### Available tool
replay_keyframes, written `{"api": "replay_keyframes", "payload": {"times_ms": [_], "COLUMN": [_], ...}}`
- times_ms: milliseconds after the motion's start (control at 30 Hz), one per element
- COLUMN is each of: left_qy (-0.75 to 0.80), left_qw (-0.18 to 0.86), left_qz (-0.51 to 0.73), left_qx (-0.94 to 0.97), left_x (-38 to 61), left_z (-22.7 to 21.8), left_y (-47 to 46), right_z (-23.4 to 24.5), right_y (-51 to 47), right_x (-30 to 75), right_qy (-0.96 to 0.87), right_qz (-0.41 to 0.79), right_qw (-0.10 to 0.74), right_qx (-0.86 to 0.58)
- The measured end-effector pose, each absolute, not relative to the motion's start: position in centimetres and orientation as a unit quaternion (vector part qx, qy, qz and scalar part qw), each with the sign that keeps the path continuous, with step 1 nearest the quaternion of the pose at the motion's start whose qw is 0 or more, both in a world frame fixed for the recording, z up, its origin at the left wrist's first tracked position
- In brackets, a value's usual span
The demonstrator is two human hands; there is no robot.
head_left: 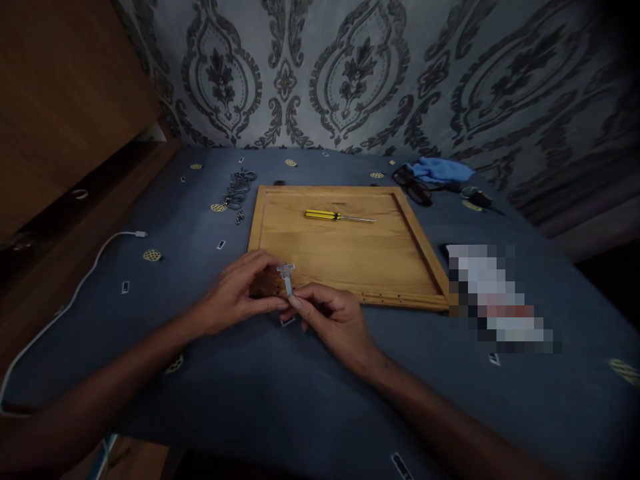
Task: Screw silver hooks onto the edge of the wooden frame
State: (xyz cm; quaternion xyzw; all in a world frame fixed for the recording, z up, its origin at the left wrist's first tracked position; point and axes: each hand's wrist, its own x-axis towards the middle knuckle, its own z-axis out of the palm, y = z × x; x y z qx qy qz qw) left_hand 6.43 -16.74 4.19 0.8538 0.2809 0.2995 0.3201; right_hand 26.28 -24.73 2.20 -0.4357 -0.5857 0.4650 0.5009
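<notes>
A small silver T-shaped metal piece [287, 277] stands roughly upright between my two hands, over the near edge of a wooden frame board [320, 255]. My right hand [336, 319] pinches its lower end between thumb and fingers. My left hand [241, 291] curls about it from the left, the index fingertip at the top crossbar and the thumb by the lower end. A screwdriver [324, 215] with a yellow and black handle lies on the board, its shaft pointing right. Small dark holes run along the board's near edge.
Left of the board lies a cluster of small metal parts [239, 190]. Sunglasses [414, 186], a blue cloth [440, 169] and keys [477, 197] rest at the back right. A blurred-out object [495, 293] lies right. A white cable [95, 273] crosses the dark bedsheet [280, 400].
</notes>
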Motion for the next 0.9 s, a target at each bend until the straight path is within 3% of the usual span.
{"api": "replay_keyframes", "payload": {"times_ms": [267,567,900], "left_qy": [0.303,0.264,0.257], "left_qw": [0.416,0.174,0.103], "left_qz": [0.303,0.278,0.256], "left_qx": [0.801,0.907,0.926], "left_x": [6.6,6.2,5.9], "left_z": [4.5,5.2,5.3], "left_y": [-16.9,-17.4,-17.2], "right_z": [2.5,3.0,2.5], "right_y": [-24.6,-24.9,-25.0], "right_x": [26.4,26.1,26.0], "right_qy": [-0.541,-0.565,-0.607], "right_qz": [0.519,0.517,0.488], "right_qw": [0.51,0.487,0.448], "right_qx": [-0.422,-0.42,-0.439]}}
